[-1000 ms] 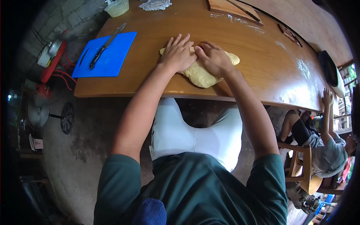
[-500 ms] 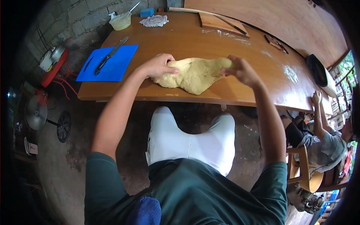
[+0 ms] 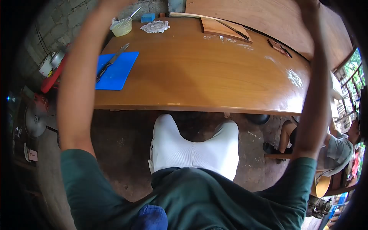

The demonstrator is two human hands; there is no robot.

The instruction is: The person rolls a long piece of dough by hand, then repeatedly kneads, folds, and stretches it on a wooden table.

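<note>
Both my arms are raised wide apart, reaching past the upper edge of the view. Only the blurred base of my left hand [image 3: 115,3] shows at the top left, above the plastic tub [image 3: 122,29] with a whisk [image 3: 135,11] in it. My right hand [image 3: 308,4] is cut off at the top right, in front of the wooden board wall. The fingers of both hands are out of sight, so I cannot see what they hold. No dough is visible anywhere in the view.
On the wooden table [image 3: 184,76] lie a blue cutting board [image 3: 120,73] with a knife [image 3: 111,63], a crumpled white cloth [image 3: 155,26], a blue block [image 3: 148,17], a wooden board [image 3: 220,28] and flour smears [image 3: 294,78]. A seated person [image 3: 339,147] is at the right.
My hands were gripping the yellowish dough at the table's front edge. Both arms have swung up and outward, and the dough is gone from the tabletop and out of view.
</note>
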